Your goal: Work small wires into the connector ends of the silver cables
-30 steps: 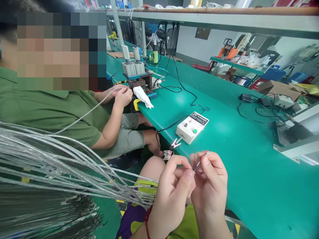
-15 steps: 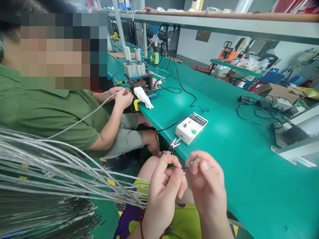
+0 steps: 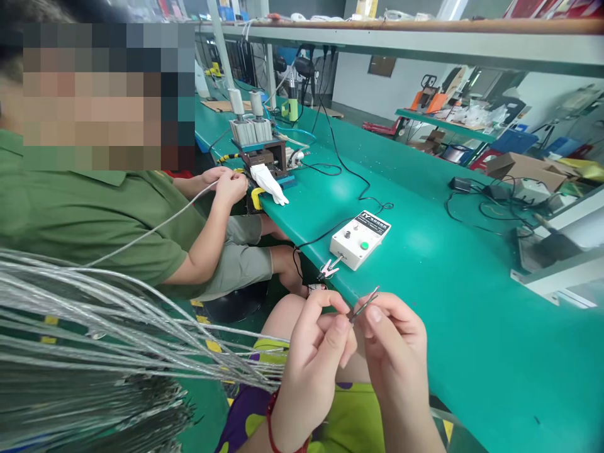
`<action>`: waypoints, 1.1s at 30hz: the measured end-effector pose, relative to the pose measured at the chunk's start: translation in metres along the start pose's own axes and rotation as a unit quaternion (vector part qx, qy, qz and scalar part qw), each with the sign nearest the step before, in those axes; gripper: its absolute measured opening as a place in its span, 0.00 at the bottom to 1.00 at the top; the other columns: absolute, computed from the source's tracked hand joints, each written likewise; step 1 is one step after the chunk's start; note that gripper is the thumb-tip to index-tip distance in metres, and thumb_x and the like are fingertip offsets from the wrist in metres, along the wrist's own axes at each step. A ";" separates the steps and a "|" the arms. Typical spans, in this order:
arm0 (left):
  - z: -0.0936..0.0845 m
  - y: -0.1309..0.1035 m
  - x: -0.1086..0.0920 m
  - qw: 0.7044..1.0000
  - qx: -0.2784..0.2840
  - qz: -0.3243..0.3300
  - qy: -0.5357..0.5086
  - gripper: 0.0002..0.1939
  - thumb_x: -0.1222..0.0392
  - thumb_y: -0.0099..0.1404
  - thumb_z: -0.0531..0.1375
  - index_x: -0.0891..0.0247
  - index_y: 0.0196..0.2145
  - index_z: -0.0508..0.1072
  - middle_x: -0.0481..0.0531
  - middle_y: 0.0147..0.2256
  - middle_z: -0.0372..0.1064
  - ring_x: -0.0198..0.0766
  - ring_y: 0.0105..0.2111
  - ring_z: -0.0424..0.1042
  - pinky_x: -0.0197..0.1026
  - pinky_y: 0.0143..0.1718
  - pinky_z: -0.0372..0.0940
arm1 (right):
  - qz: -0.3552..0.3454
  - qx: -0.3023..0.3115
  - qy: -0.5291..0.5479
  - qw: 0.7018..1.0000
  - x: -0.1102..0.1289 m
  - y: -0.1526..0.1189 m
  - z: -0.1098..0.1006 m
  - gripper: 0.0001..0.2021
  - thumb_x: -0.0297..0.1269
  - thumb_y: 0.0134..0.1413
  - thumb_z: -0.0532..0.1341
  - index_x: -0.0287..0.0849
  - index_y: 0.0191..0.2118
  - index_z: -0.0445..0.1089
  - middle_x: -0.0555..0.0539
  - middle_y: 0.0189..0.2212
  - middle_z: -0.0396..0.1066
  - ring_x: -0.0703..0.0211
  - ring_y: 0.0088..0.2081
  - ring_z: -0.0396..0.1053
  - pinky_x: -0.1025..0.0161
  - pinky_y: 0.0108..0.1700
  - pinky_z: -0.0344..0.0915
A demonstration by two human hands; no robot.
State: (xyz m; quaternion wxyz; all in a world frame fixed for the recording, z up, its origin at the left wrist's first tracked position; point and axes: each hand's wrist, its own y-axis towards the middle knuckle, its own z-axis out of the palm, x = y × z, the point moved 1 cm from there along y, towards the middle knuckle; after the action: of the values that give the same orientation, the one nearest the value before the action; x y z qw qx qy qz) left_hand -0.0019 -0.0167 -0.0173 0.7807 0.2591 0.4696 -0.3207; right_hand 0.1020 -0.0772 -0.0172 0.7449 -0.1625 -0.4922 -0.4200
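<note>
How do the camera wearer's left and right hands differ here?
The left hand wears a red wrist cord; the right hand has a bare wrist. The left hand pinches the thin wires lower down; the right hand is nearer their tips. Both are at the same wires.

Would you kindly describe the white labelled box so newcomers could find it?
Start with the green table. Near its front edge, beyond the camera wearer's right hand, sits the white box. Its round green button sets it apart from the white glove farther along.
</note>
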 end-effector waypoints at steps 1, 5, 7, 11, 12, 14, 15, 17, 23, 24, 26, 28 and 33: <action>0.000 0.000 0.000 1.000 0.002 -0.003 0.009 0.11 0.49 0.82 0.56 0.58 0.47 0.67 0.40 0.23 0.56 0.30 0.24 0.54 0.36 0.26 0.46 | -0.018 -0.007 -0.013 1.000 0.001 -0.001 -0.002 0.06 0.41 0.57 0.76 0.46 0.35 0.85 0.49 0.26 0.76 0.66 0.26 0.66 0.70 0.29 0.66; 0.001 0.000 -0.001 0.999 0.006 -0.011 0.030 0.11 0.48 0.82 0.57 0.57 0.48 0.68 0.40 0.23 0.57 0.30 0.24 0.54 0.35 0.26 0.47 | -0.064 -0.012 -0.055 0.996 0.006 0.000 -0.010 0.02 0.36 0.59 0.74 0.48 0.38 0.85 0.48 0.31 0.80 0.64 0.28 0.70 0.69 0.31 0.68; 0.000 0.000 -0.002 0.999 0.014 -0.010 0.038 0.11 0.48 0.81 0.58 0.58 0.48 0.69 0.41 0.24 0.58 0.31 0.24 0.55 0.35 0.26 0.48 | -0.064 -0.010 -0.059 0.996 0.009 0.001 -0.012 0.01 0.35 0.59 0.74 0.48 0.38 0.85 0.48 0.31 0.80 0.65 0.27 0.69 0.69 0.29 0.68; -0.004 0.001 -0.003 0.996 0.043 -0.028 0.073 0.15 0.46 0.80 0.58 0.61 0.47 0.75 0.46 0.26 0.64 0.33 0.25 0.59 0.37 0.27 0.50 | -0.029 0.001 -0.017 0.999 0.013 0.003 -0.009 0.02 0.37 0.58 0.73 0.46 0.36 0.85 0.48 0.27 0.77 0.65 0.24 0.66 0.69 0.26 0.66; -0.004 0.002 -0.004 0.995 0.051 -0.032 0.077 0.17 0.46 0.80 0.58 0.62 0.46 0.76 0.47 0.26 0.65 0.34 0.26 0.60 0.38 0.27 0.51 | -0.011 0.004 0.002 1.000 0.014 0.003 -0.008 0.03 0.37 0.57 0.74 0.45 0.35 0.85 0.48 0.25 0.76 0.64 0.24 0.66 0.68 0.27 0.66; -0.004 0.002 -0.006 0.995 0.060 -0.028 0.071 0.18 0.45 0.80 0.58 0.63 0.45 0.77 0.49 0.27 0.68 0.35 0.26 0.63 0.39 0.29 0.54 | 0.036 0.009 0.043 0.998 0.016 0.004 -0.004 0.04 0.38 0.54 0.74 0.45 0.32 0.84 0.50 0.21 0.71 0.63 0.23 0.65 0.67 0.26 0.66; -0.004 0.002 -0.007 0.996 0.061 -0.021 0.068 0.16 0.46 0.80 0.58 0.63 0.45 0.77 0.49 0.27 0.70 0.35 0.26 0.64 0.39 0.30 0.56 | 0.061 0.011 0.063 0.996 0.016 0.004 -0.002 0.05 0.39 0.54 0.74 0.44 0.31 0.83 0.51 0.19 0.67 0.64 0.22 0.62 0.67 0.24 0.64; -0.002 0.002 -0.009 0.996 0.061 -0.005 0.065 0.12 0.50 0.79 0.60 0.61 0.48 0.75 0.51 0.30 0.76 0.37 0.28 0.70 0.39 0.34 0.62 | 0.106 0.014 0.092 0.990 0.017 0.006 0.002 0.06 0.39 0.52 0.73 0.44 0.30 0.81 0.53 0.18 0.63 0.67 0.19 0.54 0.70 0.18 0.55; -0.004 0.000 -0.005 0.987 0.117 0.056 0.096 0.10 0.57 0.81 0.59 0.57 0.56 0.74 0.57 0.44 0.82 0.44 0.43 0.81 0.42 0.47 0.72 | 0.206 0.062 0.095 0.972 0.013 0.013 0.000 0.08 0.39 0.45 0.77 0.42 0.29 0.82 0.53 0.21 0.68 0.75 0.16 0.41 0.71 0.17 0.39; -0.005 0.001 -0.004 0.984 0.125 0.066 0.112 0.11 0.58 0.81 0.58 0.57 0.57 0.75 0.58 0.45 0.82 0.44 0.44 0.81 0.43 0.48 0.73 | 0.218 0.068 0.091 0.969 0.012 0.014 -0.002 0.09 0.40 0.44 0.78 0.42 0.30 0.82 0.53 0.21 0.69 0.76 0.16 0.42 0.71 0.18 0.40; -0.007 0.002 -0.003 0.976 0.132 0.085 0.152 0.13 0.60 0.81 0.58 0.55 0.58 0.76 0.57 0.47 0.82 0.43 0.44 0.81 0.43 0.49 0.74 | 0.237 0.074 0.083 0.965 0.009 0.016 -0.005 0.11 0.42 0.43 0.79 0.41 0.30 0.83 0.52 0.22 0.70 0.75 0.17 0.44 0.71 0.19 0.42; -0.009 0.004 -0.003 0.968 0.118 0.106 0.193 0.15 0.62 0.80 0.58 0.53 0.59 0.77 0.56 0.49 0.82 0.41 0.45 0.81 0.40 0.49 0.74 | 0.244 0.071 0.074 0.964 0.006 0.017 -0.006 0.12 0.42 0.43 0.80 0.41 0.31 0.83 0.52 0.21 0.69 0.75 0.18 0.46 0.72 0.20 0.44; -0.005 0.007 -0.005 0.948 0.000 0.165 0.272 0.13 0.67 0.79 0.59 0.54 0.56 0.77 0.51 0.47 0.82 0.35 0.43 0.83 0.31 0.43 0.75 | 0.087 -0.036 0.018 0.995 0.001 0.005 -0.007 0.08 0.43 0.55 0.76 0.46 0.36 0.84 0.49 0.28 0.75 0.64 0.27 0.68 0.67 0.31 0.66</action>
State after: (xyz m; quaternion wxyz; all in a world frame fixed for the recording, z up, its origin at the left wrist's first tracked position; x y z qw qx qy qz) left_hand -0.0006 -0.0073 -0.0143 0.6656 0.4102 0.6145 -0.1051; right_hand 0.1108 -0.0792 -0.0186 0.7813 -0.2240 -0.4469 -0.3738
